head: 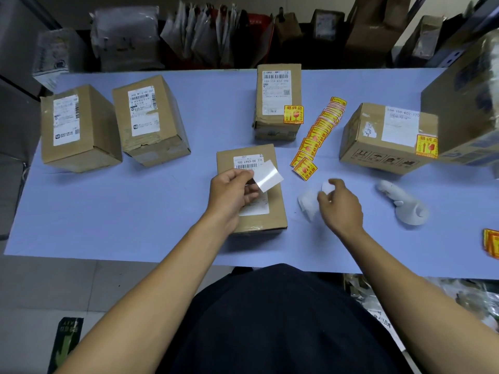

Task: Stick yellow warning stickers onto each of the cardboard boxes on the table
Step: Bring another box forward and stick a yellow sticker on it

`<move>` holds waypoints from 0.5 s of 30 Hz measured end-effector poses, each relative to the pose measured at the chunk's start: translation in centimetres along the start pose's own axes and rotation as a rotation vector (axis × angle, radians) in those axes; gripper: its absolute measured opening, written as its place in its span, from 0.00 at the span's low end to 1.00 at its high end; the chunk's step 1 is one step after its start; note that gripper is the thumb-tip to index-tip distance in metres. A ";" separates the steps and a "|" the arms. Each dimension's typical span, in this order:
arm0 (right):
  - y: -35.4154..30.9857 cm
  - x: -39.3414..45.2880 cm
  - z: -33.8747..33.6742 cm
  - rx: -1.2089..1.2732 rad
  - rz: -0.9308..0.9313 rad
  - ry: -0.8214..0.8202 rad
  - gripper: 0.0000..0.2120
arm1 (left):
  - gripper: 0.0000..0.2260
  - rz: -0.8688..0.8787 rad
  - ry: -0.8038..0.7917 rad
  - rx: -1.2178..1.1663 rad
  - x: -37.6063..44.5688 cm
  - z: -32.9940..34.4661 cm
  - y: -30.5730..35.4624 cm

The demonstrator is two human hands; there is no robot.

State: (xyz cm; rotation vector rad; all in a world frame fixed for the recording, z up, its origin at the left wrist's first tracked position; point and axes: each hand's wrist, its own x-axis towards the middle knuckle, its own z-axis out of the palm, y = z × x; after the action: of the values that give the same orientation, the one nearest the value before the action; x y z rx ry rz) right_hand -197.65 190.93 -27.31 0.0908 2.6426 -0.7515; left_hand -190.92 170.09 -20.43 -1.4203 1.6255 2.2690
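Note:
Five small cardboard boxes stand on the pale blue table [108, 211]. The middle back box [278, 101] bears a yellow sticker [293, 114]. So does the right box [386, 139], near its corner [426, 146]. I see no yellow sticker on the two left boxes [78, 128] [151, 120] or on the near centre box [251, 190]. My left hand [232, 190] pinches a glossy white square sheet [267, 176] above the near centre box; its visible side is blank. My right hand [340, 206] pinches a small white paper scrap [326, 186] over crumpled white backing papers [307, 203].
A strip of yellow warning stickers [318, 133] lies between the middle and right boxes. More stickers [491, 242] lie at the right edge. A white handheld device [405, 203] lies right of my right hand. A large carton [469, 103] stands far right. Parcels line the wall behind.

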 end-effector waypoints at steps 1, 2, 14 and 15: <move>-0.9 -0.7 -0.1 -0.003 -0.141 0.056 0.21 | 0.05 -0.024 0.004 -0.032 0.1 0.1 0.1; -1.9 -1.5 -0.3 -0.016 -0.312 0.102 0.22 | 0.05 -0.051 0.009 -0.062 0.2 0.3 0.2; -6.9 -2.7 0.0 -0.093 -0.917 0.182 0.03 | 0.05 -0.416 -0.094 -0.460 0.0 0.2 -0.3; -7.1 -2.9 0.1 0.048 -0.782 0.124 0.03 | 0.04 -0.413 -0.112 -0.494 -0.1 0.0 -0.3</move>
State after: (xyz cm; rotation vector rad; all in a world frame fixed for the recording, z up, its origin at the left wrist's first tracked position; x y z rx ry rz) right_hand -196.12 184.89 -22.77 -0.9575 2.7526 -1.0599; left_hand -190.78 170.27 -20.59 -1.4923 0.6727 2.5154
